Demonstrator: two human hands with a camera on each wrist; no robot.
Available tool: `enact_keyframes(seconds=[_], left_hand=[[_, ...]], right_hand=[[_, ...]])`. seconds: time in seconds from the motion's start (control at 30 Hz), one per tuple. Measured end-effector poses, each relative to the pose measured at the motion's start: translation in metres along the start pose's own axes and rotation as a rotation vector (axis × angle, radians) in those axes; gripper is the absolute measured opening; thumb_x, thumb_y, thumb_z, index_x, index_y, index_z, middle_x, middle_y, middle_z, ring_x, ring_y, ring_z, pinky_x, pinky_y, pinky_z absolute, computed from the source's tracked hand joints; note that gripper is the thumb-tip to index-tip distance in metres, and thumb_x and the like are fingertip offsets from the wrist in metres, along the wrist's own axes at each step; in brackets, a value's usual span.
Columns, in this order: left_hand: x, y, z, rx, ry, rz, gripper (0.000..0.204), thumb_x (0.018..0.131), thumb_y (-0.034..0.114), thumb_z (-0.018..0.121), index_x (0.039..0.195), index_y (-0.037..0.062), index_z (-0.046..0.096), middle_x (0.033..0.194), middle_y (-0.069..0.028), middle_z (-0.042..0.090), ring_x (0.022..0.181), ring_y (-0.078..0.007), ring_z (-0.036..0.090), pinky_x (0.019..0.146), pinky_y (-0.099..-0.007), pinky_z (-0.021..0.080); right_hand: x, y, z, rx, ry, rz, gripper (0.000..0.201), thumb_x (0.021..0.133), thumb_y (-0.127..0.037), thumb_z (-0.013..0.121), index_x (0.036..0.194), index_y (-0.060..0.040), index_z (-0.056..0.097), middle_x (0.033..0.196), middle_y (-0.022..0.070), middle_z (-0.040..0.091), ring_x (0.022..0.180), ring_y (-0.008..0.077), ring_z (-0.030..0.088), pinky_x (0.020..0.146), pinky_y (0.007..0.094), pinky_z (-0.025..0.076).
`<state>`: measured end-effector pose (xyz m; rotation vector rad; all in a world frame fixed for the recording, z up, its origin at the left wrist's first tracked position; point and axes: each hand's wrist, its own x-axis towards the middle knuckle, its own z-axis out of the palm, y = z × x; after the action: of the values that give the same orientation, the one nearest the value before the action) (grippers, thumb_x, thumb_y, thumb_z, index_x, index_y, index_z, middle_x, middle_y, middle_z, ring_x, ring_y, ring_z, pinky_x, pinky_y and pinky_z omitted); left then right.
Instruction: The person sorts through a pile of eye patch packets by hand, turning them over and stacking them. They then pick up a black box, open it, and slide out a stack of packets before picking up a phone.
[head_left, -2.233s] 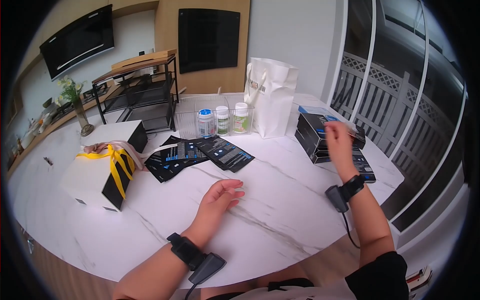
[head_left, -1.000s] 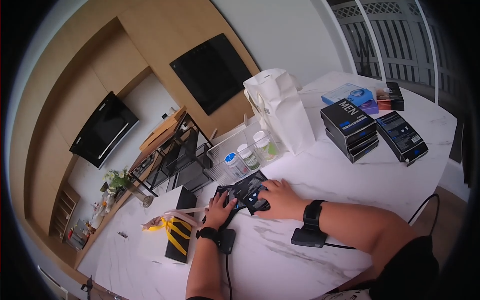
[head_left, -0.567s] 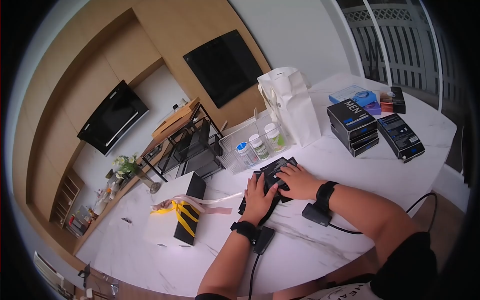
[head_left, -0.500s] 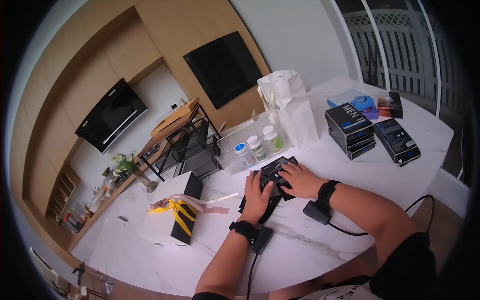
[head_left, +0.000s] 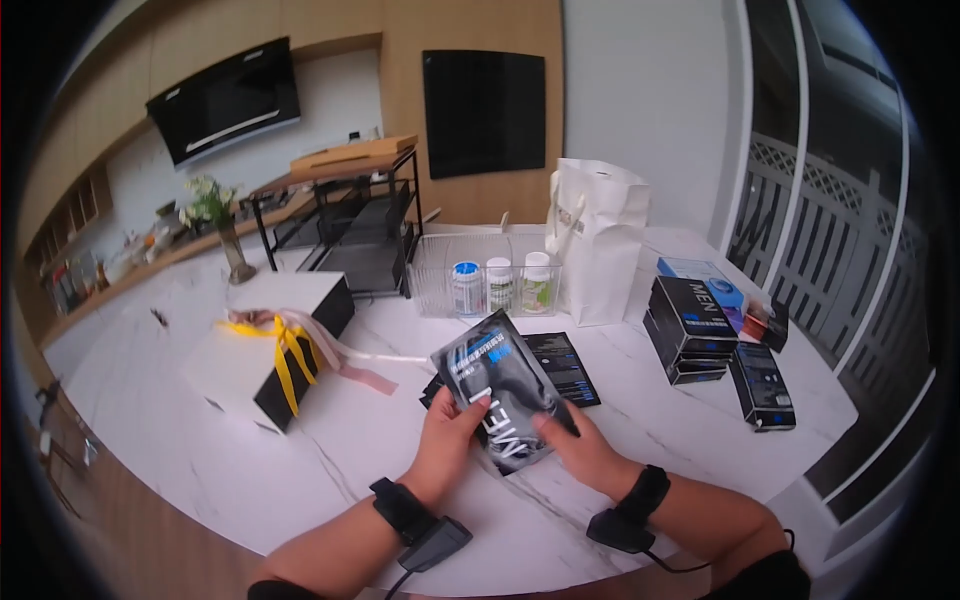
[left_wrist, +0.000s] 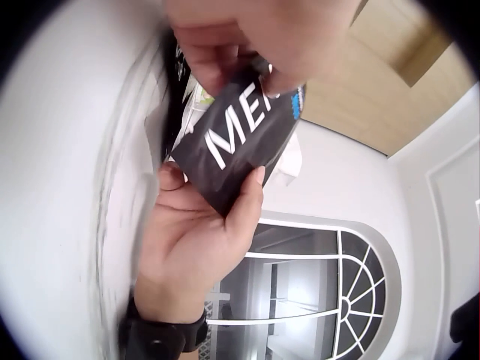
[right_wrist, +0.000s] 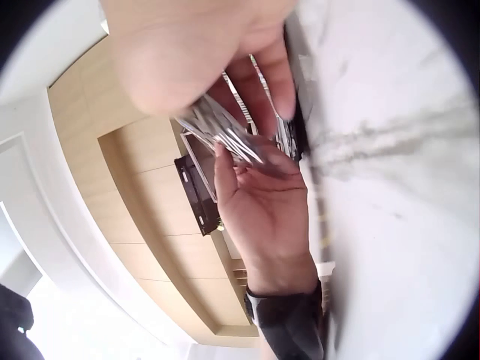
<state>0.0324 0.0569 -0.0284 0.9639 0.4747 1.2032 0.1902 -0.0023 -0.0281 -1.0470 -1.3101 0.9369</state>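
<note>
In the head view both hands hold a small stack of black foil sachets (head_left: 505, 370), tilted up over the table with white "MEN" lettering on the top one. My left hand (head_left: 447, 445) grips the left edge, thumb on the front. Gripping the right edge is my right hand (head_left: 588, 452), its thumb also on the printed face. In the right wrist view the thin edges of several sachets (right_wrist: 236, 142) show between the two hands. More black sachets (head_left: 568, 368) lie flat on the marble table (head_left: 400, 520), partly hidden behind the held ones.
A white box with yellow ribbon (head_left: 285, 350) stands left. Behind are a clear bin (head_left: 430, 290) with white bottles (head_left: 498, 287) and a white paper bag (head_left: 600, 240). Black "MEN" boxes (head_left: 690, 325) are stacked right, near another black box (head_left: 763, 390).
Earlier the right hand was at the black boxes; then both hands pressed on the sachets on the table. Now they have lifted a stack of them. The head view has levelled.
</note>
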Motion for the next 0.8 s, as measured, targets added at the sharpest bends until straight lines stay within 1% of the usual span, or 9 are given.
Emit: enact_keyframes(seconds=[0.07, 0.13, 0.2, 0.27, 0.33, 0.37, 0.47, 0.53, 0.8], left_hand=[[0.004, 0.008, -0.016, 0.236, -0.065, -0.054, 0.017, 0.086, 0.009, 0.054, 0.103, 0.0062, 0.051, 0.082, 0.0037, 0.059, 0.067, -0.0016, 0.051, 0.055, -0.0168, 0.039], [0.011, 0.002, -0.027, 0.281, -0.233, -0.009, 0.021, 0.085, 0.004, 0.054, 0.105, 0.0036, 0.050, 0.091, 0.0001, 0.060, 0.080, -0.0050, 0.055, 0.072, -0.0209, 0.046], [0.005, -0.001, -0.021, 0.281, -0.273, -0.085, 0.022, 0.084, 0.002, 0.055, 0.105, 0.0021, 0.049, 0.092, -0.0004, 0.059, 0.082, -0.0051, 0.055, 0.073, -0.0214, 0.046], [-0.002, -0.010, -0.018, 0.388, -0.368, -0.115, 0.023, 0.083, 0.005, 0.057, 0.105, 0.0009, 0.049, 0.093, -0.0010, 0.060, 0.084, -0.0063, 0.055, 0.074, -0.0216, 0.045], [-0.008, -0.016, -0.017, 0.516, -0.387, -0.062, 0.022, 0.085, 0.010, 0.057, 0.103, 0.0011, 0.049, 0.090, -0.0015, 0.059, 0.082, -0.0060, 0.055, 0.071, -0.0213, 0.045], [-0.007, -0.018, -0.017, 0.436, -0.334, -0.079, 0.020, 0.085, 0.013, 0.056, 0.101, 0.0012, 0.050, 0.088, -0.0014, 0.059, 0.080, -0.0054, 0.054, 0.069, -0.0207, 0.045], [-0.006, 0.003, -0.015, 0.259, -0.160, -0.234, 0.017, 0.087, 0.019, 0.055, 0.093, 0.0028, 0.053, 0.077, 0.0020, 0.057, 0.070, -0.0018, 0.051, 0.063, -0.0177, 0.042], [-0.003, -0.002, -0.017, 0.223, -0.204, -0.100, 0.016, 0.088, 0.018, 0.054, 0.093, 0.0031, 0.053, 0.075, 0.0023, 0.057, 0.070, -0.0019, 0.051, 0.062, -0.0178, 0.042], [-0.016, -0.002, -0.005, 0.342, -0.221, -0.071, 0.015, 0.083, 0.012, 0.061, 0.093, 0.0041, 0.055, 0.085, 0.0019, 0.059, 0.076, -0.0034, 0.053, 0.068, -0.0186, 0.044]], right_hand=[[-0.001, -0.003, 0.000, -0.009, -0.305, -0.024, 0.040, 0.090, -0.023, 0.049, 0.122, -0.0005, 0.040, 0.110, 0.0040, 0.051, 0.096, 0.0079, 0.047, 0.085, 0.0243, 0.039], [0.015, 0.009, -0.009, 0.380, -0.304, 0.200, 0.043, 0.093, -0.030, 0.039, 0.126, -0.0031, 0.034, 0.115, 0.0048, 0.049, 0.102, 0.0103, 0.049, 0.087, 0.0251, 0.040], [0.020, -0.001, -0.017, 0.506, -0.239, 0.136, 0.045, 0.094, -0.034, 0.031, 0.126, -0.0033, 0.035, 0.115, 0.0045, 0.051, 0.100, 0.0114, 0.051, 0.085, 0.0257, 0.042], [0.023, -0.004, -0.018, 0.461, -0.141, 0.210, 0.035, 0.094, -0.026, 0.037, 0.120, -0.0028, 0.042, 0.109, 0.0045, 0.055, 0.094, 0.0091, 0.053, 0.082, 0.0239, 0.043], [0.020, 0.005, -0.014, 0.138, 0.055, 0.034, 0.017, 0.092, -0.016, 0.044, 0.101, -0.0033, 0.050, 0.095, 0.0042, 0.058, 0.088, 0.0080, 0.053, 0.080, 0.0234, 0.042], [0.019, 0.005, -0.009, 0.168, 0.100, 0.005, 0.007, 0.089, -0.010, 0.050, 0.091, -0.0030, 0.050, 0.086, 0.0018, 0.058, 0.079, 0.0056, 0.052, 0.074, 0.0211, 0.042], [0.013, 0.005, -0.008, 0.031, -0.005, -0.037, 0.009, 0.090, -0.011, 0.049, 0.091, -0.0023, 0.050, 0.085, 0.0008, 0.056, 0.078, 0.0050, 0.051, 0.072, 0.0202, 0.041], [0.008, 0.003, -0.008, -0.004, -0.053, -0.061, 0.010, 0.090, -0.012, 0.049, 0.090, -0.0020, 0.050, 0.083, -0.0002, 0.055, 0.078, 0.0040, 0.049, 0.071, 0.0191, 0.040], [0.009, 0.001, -0.008, -0.104, 0.006, -0.130, 0.009, 0.089, -0.011, 0.051, 0.087, -0.0020, 0.051, 0.076, -0.0007, 0.050, 0.070, 0.0033, 0.045, 0.063, 0.0185, 0.039]])
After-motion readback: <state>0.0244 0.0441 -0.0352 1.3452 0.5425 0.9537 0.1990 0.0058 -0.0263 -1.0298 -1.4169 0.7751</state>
